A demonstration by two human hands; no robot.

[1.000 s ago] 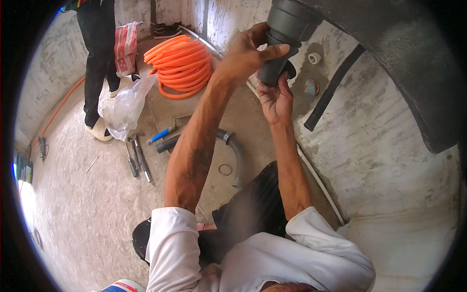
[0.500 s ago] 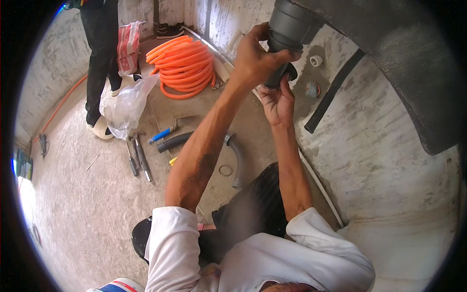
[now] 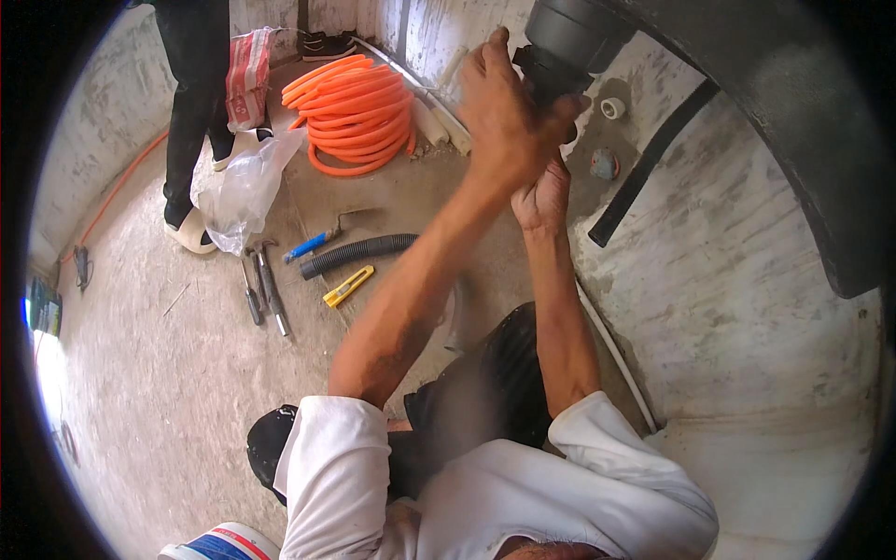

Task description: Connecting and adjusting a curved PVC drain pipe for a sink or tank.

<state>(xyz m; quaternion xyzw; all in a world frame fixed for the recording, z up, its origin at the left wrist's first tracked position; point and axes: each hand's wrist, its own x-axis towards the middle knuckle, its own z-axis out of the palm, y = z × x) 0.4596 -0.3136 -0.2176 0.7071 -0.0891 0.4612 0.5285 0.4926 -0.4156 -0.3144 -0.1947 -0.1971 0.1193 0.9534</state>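
Beside mottled wall (image 3: 723, 280), left fingers (image 3: 498, 58) splay near cylindrical fitting (image 3: 551, 75); right hand's (image 3: 544, 200) fingers hidden.

I see a rough, grey-beige floor (image 3: 177, 373) below me, a pale, dark-streaked wall (image 3: 747, 345) on my right, a smudged wall (image 3: 98, 140) on my left, and bright light (image 3: 49, 373) at the left edge.

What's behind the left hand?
Past the left hand show a dark fitting and, lower, the right hand. Much of the fitting's lower part and the right fingertips are covered.
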